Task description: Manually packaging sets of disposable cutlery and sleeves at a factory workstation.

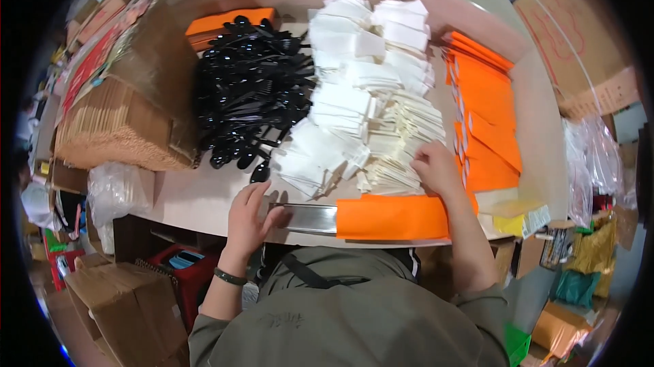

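Head view shows an orange paper sleeve [392,217] lying flat at the near edge of the tabletop [191,197], slipped over the right end of a shiny metal tray [306,217]; the left hand [248,217] rests on the tray's bare left end, fingers spread and pressing down rather than gripping; the right hand [436,166] lies just behind the sleeve, its fingers curled onto the near edge of a heap of cream-coloured packets [402,142], though whether it has pinched one is hard to tell from this angle; behind that heap sits a larger pile of white folded napkins [354,74], and to the left of it a mound of black plastic spoons [252,94]; a row of orange sleeves [487,108] overlaps along the right side of the tabletop, and a small stack of them [218,23] lies at the far left corner; bundles of wooden chopsticks [116,129] are stacked off the left edge; a cardboard box [116,299] stands on the floor below.
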{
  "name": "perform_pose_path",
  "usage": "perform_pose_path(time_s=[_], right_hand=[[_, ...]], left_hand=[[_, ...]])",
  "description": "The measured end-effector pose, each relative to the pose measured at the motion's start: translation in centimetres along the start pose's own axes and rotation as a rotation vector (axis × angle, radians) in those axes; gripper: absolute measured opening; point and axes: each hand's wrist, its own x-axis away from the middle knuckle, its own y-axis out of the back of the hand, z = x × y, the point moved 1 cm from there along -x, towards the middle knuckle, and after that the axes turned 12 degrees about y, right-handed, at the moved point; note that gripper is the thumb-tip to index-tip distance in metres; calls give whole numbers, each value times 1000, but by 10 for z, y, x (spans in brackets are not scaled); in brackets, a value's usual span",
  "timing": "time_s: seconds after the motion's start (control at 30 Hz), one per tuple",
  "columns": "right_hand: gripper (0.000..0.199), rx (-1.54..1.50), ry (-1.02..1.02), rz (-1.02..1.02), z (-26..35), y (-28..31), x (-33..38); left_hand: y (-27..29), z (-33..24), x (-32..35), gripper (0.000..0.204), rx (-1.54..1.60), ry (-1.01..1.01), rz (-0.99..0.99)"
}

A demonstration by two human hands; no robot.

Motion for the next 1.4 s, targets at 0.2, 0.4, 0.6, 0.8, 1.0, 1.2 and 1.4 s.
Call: perform_pose_path(time_s=[0.2, 0.4, 0.6, 0.8, 1.0, 1.2, 1.4], right_hand=[[15, -294, -152, -272, 76, 12, -11], [20, 84, 256, -25, 126, -85, -61], [17, 3, 162, 20, 143, -68, -62], [13, -176, 344, 360, 180, -48, -29], [10, 19, 535, 386, 195, -70, -4], [13, -123, 546, 166, 187, -89, 6], [25, -186, 601, -242, 144, -65, 49]], left_hand=[[31, 37, -11, 29, -124, 120, -139], [36, 25, -113, 27, -229, -236, -419], [37, 43, -141, 20, -346, -140, -174], [44, 46, -158, 12, -504, -233, -99], [50, 33, -146, 15, -207, -171, -297], [27, -13, -92, 19, 151, -267, -123], [-26, -18, -2, 22, 265, -242, 268]])
